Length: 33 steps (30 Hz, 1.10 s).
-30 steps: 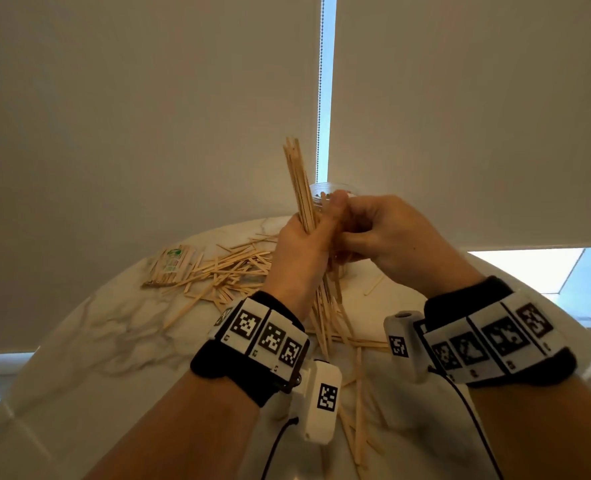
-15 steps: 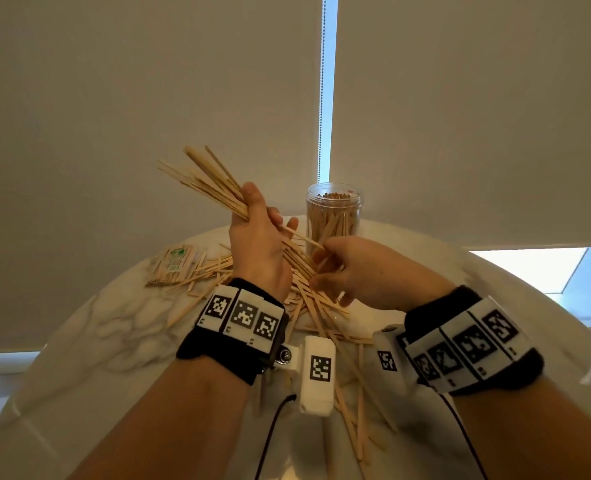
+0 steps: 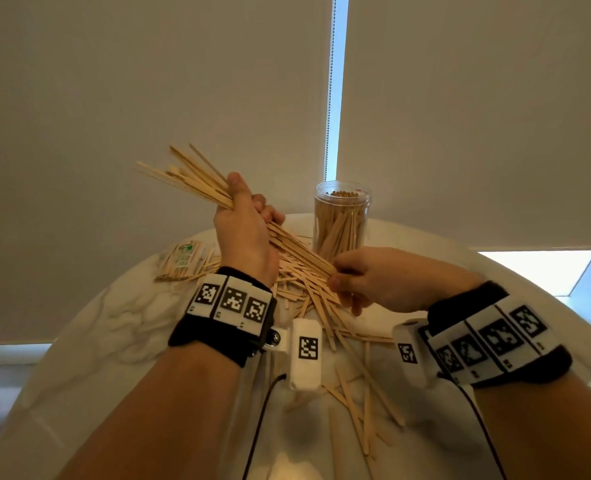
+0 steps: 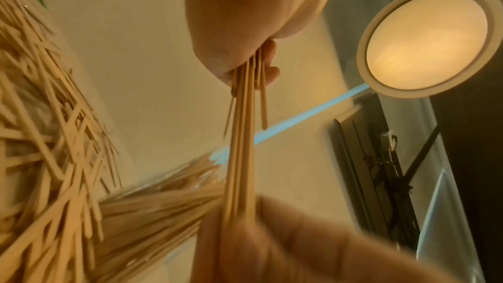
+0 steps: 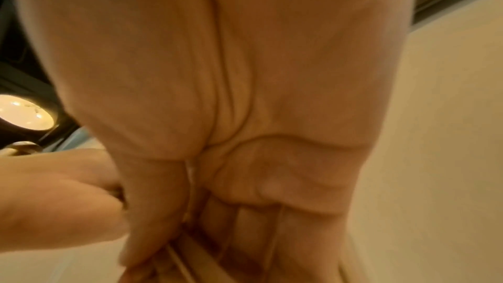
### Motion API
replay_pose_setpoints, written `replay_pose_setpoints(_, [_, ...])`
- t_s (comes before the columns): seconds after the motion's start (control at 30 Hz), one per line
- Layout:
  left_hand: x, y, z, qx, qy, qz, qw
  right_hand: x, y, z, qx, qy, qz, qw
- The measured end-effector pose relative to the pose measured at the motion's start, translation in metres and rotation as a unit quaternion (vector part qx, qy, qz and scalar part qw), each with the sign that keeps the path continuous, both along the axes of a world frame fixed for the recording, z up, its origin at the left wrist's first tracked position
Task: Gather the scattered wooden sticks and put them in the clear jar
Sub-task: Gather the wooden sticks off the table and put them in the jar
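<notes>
Left hand [image 3: 244,233] raised at centre frame in the head view, back toward the camera, thumb up, fingers curled tight round a bundle of sticks [image 3: 197,183] slanting from upper left to lower right. Left forearm rising from the lower left, wrist wrapped in a black band [image 3: 223,320] with marker tiles. Right hand [image 3: 384,278] lower, right of centre, knuckles up, thumb and fingers pinching the bundle's lower end. Right forearm entering from the lower right, banded likewise. In the left wrist view, both hands closed on the same bundle, top and bottom of frame. Right wrist view filled by a blurred palm.
</notes>
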State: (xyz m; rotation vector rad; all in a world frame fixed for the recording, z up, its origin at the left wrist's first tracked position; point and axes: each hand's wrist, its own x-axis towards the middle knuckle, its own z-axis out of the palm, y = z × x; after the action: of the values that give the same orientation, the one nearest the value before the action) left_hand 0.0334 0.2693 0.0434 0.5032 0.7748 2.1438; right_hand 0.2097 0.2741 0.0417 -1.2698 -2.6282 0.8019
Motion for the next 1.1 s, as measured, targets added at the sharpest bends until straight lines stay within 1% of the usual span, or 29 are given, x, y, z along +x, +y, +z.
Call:
replay_pose_setpoints(0.07, [-0.014,-0.001,0.005,0.010,-0.020,0.018,1.000,0.012,0.004,0.002,-0.010,-0.025,-0.007,1.000])
replay_pose_setpoints(0.13, [-0.027,-0.002,0.008,0.019,-0.038,0.045,0.998,0.024,0.009,0.005,-0.022,-0.031,-0.019,0.999])
replay_pose_setpoints(0.23, [-0.040,0.000,0.006,0.014,-0.059,0.078,0.995,0.039,0.016,0.009,-0.049,-0.017,-0.030,0.998])
replay_pose_setpoints(0.3, [-0.041,0.003,0.002,-0.013,-0.054,0.077,0.995,0.047,0.019,0.011,-0.064,0.013,-0.042,0.997])
replay_pose_setpoints(0.37, [-0.034,0.005,-0.003,-0.060,-0.022,0.045,0.997,0.051,0.020,0.013,-0.078,0.056,-0.051,0.994])
replay_pose_setpoints(0.43, [-0.020,0.003,-0.005,-0.097,0.015,-0.017,0.995,0.049,0.019,0.015,-0.091,0.099,-0.049,0.990])
replay_pose_setpoints(0.5, [-0.003,0.000,-0.006,-0.114,0.053,-0.082,0.989,0.043,0.016,0.015,-0.095,0.128,-0.044,0.986])
replay_pose_setpoints(0.57, [0.013,-0.003,-0.005,-0.111,0.099,-0.126,0.981,0.034,0.013,0.014,-0.091,0.143,-0.038,0.985])
replay_pose_setpoints(0.67, [0.034,-0.009,-0.005,-0.086,0.203,-0.181,0.958,0.017,0.007,0.011,-0.099,0.158,-0.025,0.982])
replay_pose_setpoints(0.73, [0.041,-0.012,-0.006,-0.096,0.227,-0.178,0.953,0.005,0.002,0.008,-0.081,0.156,-0.023,0.984])
replay_pose_setpoints(0.83, [0.037,-0.007,-0.011,-0.143,0.205,-0.119,0.961,-0.009,-0.004,0.003,-0.028,0.131,-0.039,0.990])
replay_pose_setpoints(0.9, [0.033,-0.004,-0.013,-0.161,0.188,-0.087,0.965,-0.014,-0.006,0.002,0.012,0.083,-0.034,0.996])
replay_pose_setpoints(0.93, [0.033,-0.002,-0.013,-0.156,0.170,-0.079,0.970,-0.015,-0.008,0.002,0.023,0.052,-0.025,0.998])
replay_pose_setpoints(1.03, [0.032,-0.001,-0.011,-0.113,0.113,-0.074,0.984,-0.017,-0.008,-0.003,0.003,-0.002,-0.019,1.000])
replay_pose_setpoints(1.1, [0.030,-0.001,-0.010,-0.097,0.103,-0.075,0.987,-0.017,-0.007,-0.008,-0.040,0.014,-0.038,0.998])
